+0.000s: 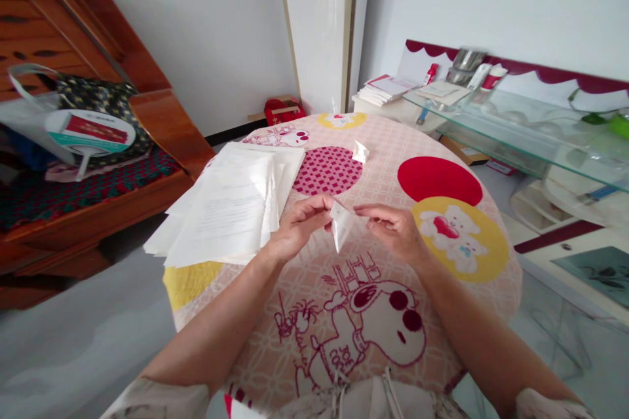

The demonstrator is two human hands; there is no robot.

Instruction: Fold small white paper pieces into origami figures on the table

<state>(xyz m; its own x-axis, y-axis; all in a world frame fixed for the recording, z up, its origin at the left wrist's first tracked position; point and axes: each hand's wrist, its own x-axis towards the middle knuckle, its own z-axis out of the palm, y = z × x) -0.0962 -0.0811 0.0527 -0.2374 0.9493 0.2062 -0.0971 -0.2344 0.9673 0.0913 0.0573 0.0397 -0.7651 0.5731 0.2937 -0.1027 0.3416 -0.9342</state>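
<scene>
A small folded piece of white paper (340,226) is held up above the middle of the round table, one pointed corner hanging down. My left hand (305,219) pinches its left side between thumb and fingers. From the right, my right hand (393,226) has its fingertips at the paper's upper right edge, thumb and index finger close together; whether they grip it is hard to make out. Beyond my hands stands another small folded white paper (360,152). To the left lies a loose stack of white sheets (226,209), the top ones printed.
A patterned cloth (442,314) covers the table. At left is a wooden bench (162,124) with a hand fan (91,132) and bags. On the right, a glass-topped cabinet (531,137) holds papers, metal containers and a cup. A tall white appliance (319,26) stands behind.
</scene>
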